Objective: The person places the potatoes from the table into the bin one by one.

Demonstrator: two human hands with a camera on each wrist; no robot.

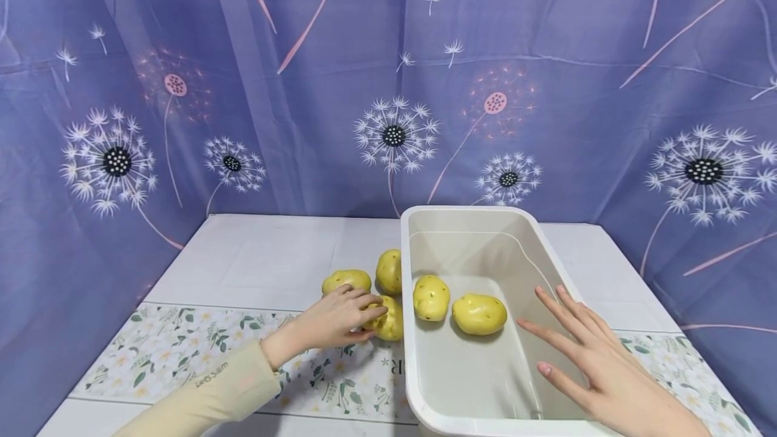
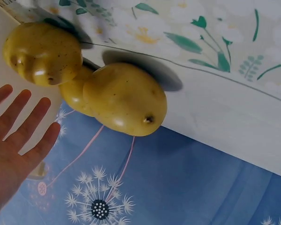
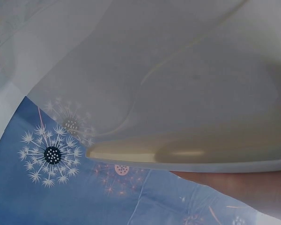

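My left hand (image 1: 336, 319) reaches over three yellow potatoes on the table, left of a white plastic bin. Its fingers overlap the nearest potato (image 1: 391, 324) in the head view; another potato (image 1: 347, 280) lies just beyond the knuckles, and a third (image 1: 388, 270) sits against the bin's side. In the left wrist view the fingers (image 2: 30, 117) are spread and straight, beside a potato (image 2: 43, 54). Inside the bin (image 1: 413, 383) lie a potato (image 1: 432, 299) by the left wall and another potato (image 1: 479, 314) near the middle. My right hand (image 1: 607, 369), fingers spread, hovers over the bin's right side, holding nothing.
A white table (image 1: 273, 248) carries a floral strip (image 1: 182, 349) across its front part. Purple curtains (image 1: 315, 120) with dandelion prints enclose the back and both sides. The bin's tall walls stand between the loose potatoes and those inside.
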